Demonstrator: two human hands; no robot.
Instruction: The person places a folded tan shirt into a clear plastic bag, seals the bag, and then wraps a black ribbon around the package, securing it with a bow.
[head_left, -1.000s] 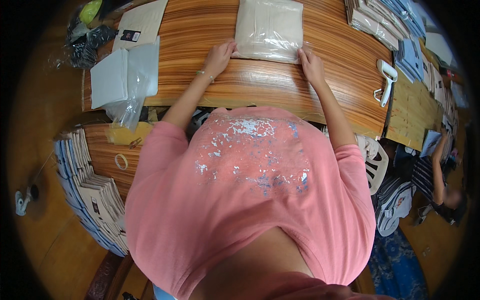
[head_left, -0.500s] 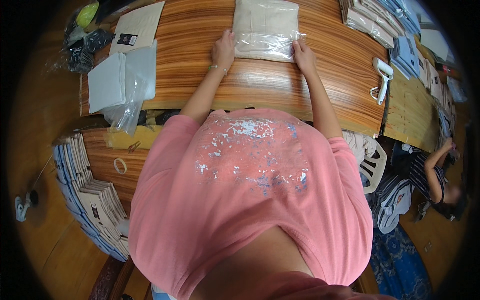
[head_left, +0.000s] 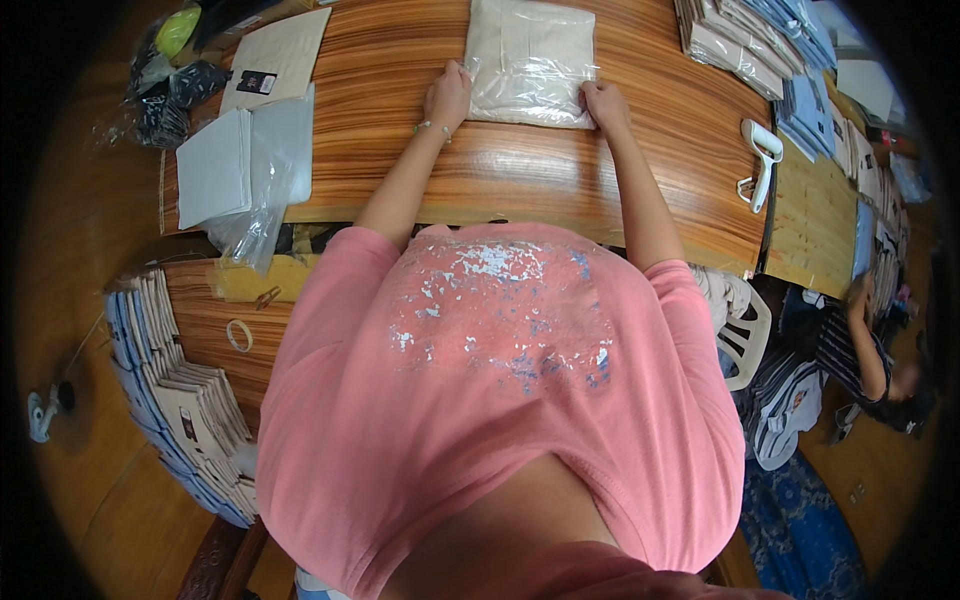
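Bag (head_left: 545,106), flat, clear plastic; contents, folded beige cloth (head_left: 520,40); lay back from the near edge of a striped wood-grain bench (head_left: 335,150). Left hand (head_left: 449,98) and right hand (head_left: 608,107), apart, were at opposite sides; grip could not be told. Even, light tension seemed best for smooth film. Loose clear plastic sleeve (head_left: 243,240) overhung the near edge, leftward.

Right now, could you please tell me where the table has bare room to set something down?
Bare tabletop lies between the right hand and the white roller, and between the left hand and the pale sheets. The far right is crowded with folded stacks.
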